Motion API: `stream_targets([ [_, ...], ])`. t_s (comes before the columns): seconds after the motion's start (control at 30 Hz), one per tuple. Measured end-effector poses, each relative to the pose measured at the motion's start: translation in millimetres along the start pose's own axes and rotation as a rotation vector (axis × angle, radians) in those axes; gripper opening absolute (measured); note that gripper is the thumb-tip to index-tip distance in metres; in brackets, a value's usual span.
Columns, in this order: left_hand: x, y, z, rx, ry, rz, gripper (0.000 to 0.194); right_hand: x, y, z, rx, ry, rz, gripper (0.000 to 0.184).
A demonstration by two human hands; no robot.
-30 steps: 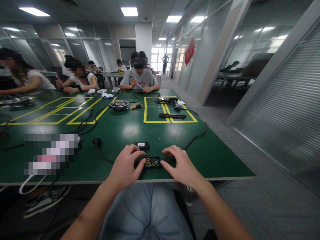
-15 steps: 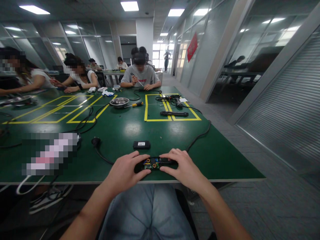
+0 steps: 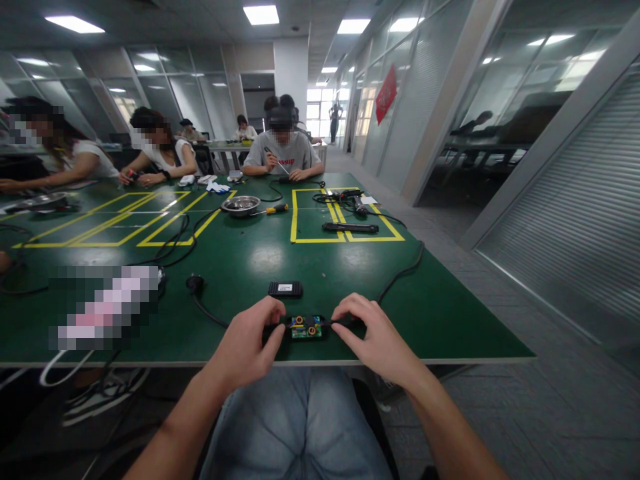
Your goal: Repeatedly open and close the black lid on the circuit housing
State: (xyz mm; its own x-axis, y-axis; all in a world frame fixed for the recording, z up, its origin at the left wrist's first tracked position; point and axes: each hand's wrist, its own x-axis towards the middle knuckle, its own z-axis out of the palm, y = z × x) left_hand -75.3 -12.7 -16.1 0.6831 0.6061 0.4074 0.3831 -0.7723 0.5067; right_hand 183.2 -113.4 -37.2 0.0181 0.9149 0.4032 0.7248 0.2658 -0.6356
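A small green circuit board (image 3: 307, 327) with two copper-wound coils and coloured wires sits in an open black casing near the table's front edge. My left hand (image 3: 253, 340) is at its left end, with thumb and fingers curled around the black cable there. At the opposite end, my right hand (image 3: 373, 330) pinches the other black cable (image 3: 350, 323) between thumb and fingertips. Just beyond the board lies a ribbed black cover (image 3: 285, 289) with a white label. To the left, a black plug (image 3: 195, 285) rests on the table.
A metal bowl (image 3: 241, 206) and a yellow-handled screwdriver (image 3: 277, 209) lie farther back. Yellow tape (image 3: 294, 220) marks the green table (image 3: 450, 313), with a black bar-shaped tool (image 3: 350, 227) and tangled cables inside it. A blurred-out object (image 3: 113, 303) is at left. Co-workers sit across.
Both hands have shifted outward from the board's sides to the cables at its ends, so more of the board shows. The view has moved slightly.
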Motion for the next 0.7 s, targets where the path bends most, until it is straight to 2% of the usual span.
stream_targets([
  [0.17,0.3,-0.1,0.7,0.051,-0.045,0.041,0.017,0.3,5.4,3.1,-0.003,-0.002,-0.014,0.012],
  [0.3,11.4,-5.7,-0.1,0.066,-0.011,0.044,0.014,1.1,5.0,3.4,-0.033,-0.007,0.000,0.013],
  [0.43,35.9,-17.4,-0.5,0.087,0.068,-0.073,0.017,0.8,2.1,1.3,-0.057,-0.007,-0.001,0.013],
  [0.5,47.0,-20.6,-0.1,0.133,0.030,-0.160,0.031,0.3,1.7,1.0,-0.059,-0.009,0.002,0.014],
  [0.57,52.4,-18.7,0.0,0.153,-0.035,-0.188,0.033,0.1,1.8,1.1,-0.059,-0.011,0.010,0.014],
  [0.7,44.7,-3.1,-1.6,0.025,-0.019,-0.052,0.031,0.3,0.8,0.9,-0.064,-0.020,0.032,0.014],
])
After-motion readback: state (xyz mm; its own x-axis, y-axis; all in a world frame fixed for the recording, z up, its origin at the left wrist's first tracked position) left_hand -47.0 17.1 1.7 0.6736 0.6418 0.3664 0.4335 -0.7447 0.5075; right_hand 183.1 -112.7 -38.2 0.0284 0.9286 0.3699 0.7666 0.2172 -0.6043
